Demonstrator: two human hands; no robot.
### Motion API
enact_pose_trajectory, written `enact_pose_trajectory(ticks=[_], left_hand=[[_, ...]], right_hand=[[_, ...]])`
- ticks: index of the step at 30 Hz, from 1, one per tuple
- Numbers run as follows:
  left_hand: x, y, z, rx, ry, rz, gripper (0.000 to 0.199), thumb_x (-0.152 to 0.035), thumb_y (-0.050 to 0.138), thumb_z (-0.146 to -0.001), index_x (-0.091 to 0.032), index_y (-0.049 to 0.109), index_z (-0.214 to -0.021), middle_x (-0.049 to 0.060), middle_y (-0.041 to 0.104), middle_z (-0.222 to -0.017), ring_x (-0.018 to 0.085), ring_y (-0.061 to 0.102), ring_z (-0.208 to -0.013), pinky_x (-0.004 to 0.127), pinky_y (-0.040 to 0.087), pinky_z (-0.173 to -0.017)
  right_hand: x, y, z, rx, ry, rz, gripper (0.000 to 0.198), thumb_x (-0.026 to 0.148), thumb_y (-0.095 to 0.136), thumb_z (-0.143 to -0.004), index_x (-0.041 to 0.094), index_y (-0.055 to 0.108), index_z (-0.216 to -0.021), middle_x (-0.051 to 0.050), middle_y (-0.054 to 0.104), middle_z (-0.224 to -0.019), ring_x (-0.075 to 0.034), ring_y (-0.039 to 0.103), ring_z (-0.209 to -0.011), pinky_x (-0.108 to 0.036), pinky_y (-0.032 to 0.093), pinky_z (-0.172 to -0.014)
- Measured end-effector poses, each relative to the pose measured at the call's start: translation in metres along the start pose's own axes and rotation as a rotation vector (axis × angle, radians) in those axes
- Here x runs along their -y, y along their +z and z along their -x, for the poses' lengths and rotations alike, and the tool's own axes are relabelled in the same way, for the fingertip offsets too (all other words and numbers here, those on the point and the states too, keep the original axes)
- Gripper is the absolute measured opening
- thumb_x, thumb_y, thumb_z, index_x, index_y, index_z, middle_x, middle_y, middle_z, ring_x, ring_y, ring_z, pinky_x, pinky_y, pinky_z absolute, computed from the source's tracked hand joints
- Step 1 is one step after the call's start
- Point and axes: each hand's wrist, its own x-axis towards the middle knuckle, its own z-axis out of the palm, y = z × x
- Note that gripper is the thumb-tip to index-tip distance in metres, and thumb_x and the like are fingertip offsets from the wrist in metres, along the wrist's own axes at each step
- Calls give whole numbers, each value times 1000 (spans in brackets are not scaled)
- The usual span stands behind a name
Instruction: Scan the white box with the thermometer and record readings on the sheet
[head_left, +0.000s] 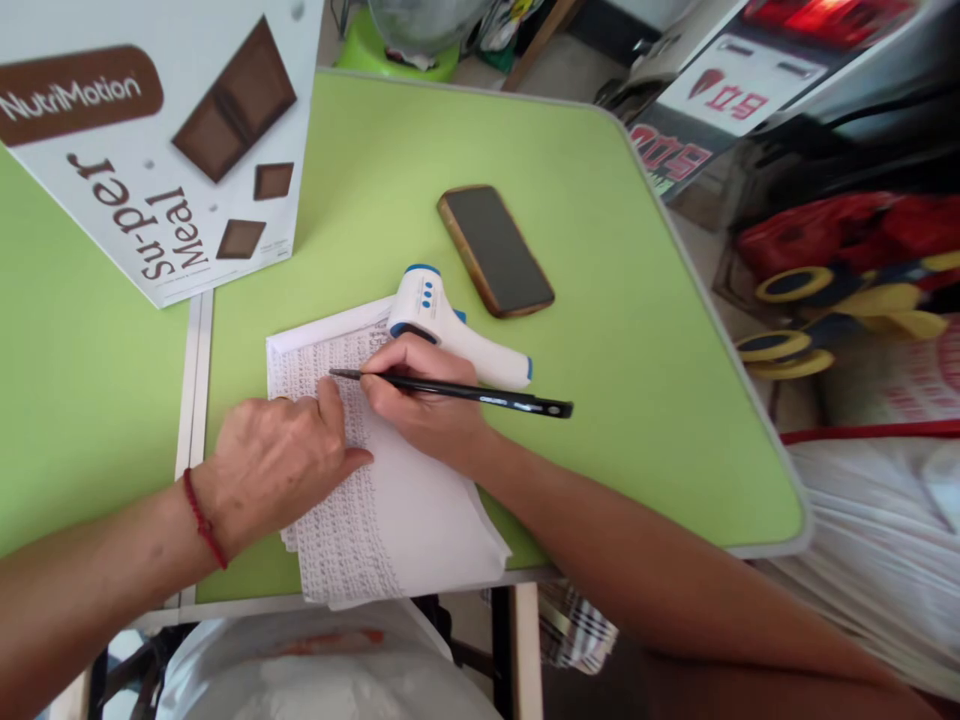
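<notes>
Head view: forward, down over papers (427,525), seemingly near.

Bright, soft light (right edge blurry).

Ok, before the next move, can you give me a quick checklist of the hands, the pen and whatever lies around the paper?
1. Pen secure: ok, held in the fingers of the right hand.
2. Paper steadied: ok, the left hand rests on its written part.
3. Pen tip on the paper: cannot tell; it points in beside the left index finger, but contact is not clear.
4. Thermometer off the paper: not ok, its head overlaps the upper corner, close to the right hand.
5. Phone out of the way: ok, lying apart from the paper.
6. Paper within the table: not ok, its lower end covers the rim.
</notes>
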Motion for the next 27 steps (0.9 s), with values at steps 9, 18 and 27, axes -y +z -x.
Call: enact_pose_trajectory(ticks=[9,18,27], left_hand=[[1,0,0,-5,2,-8,50,-52,56,-88,-6,57,-106,8,66,-64,28,64,-54,31,36,-40],[1,-2,0,8,2,-14,51,-53,53,-89,-6,57,-107,7,64,-61,28,64,-53,31,33,-39],[1,-1,0,17,-16,-7,49,-52,54,-88,-7,56,-108,7,66,-65,28,65,-56,31,36,-41]], right_hand=[[2,0,0,8,31,-31,12,9,56,-70,19,53,-63,6,51,-54,-5,43,-48,-20,35,-44],[2,0,-1,-24,43,-16,12,10,55,-70,19,53,-63,6,51,-53,-6,44,-48,-21,36,-45],[0,-1,0,-4,60,-30,11,10,55,-69,19,53,-63,6,52,-55,-7,45,-50,-21,38,-47]])
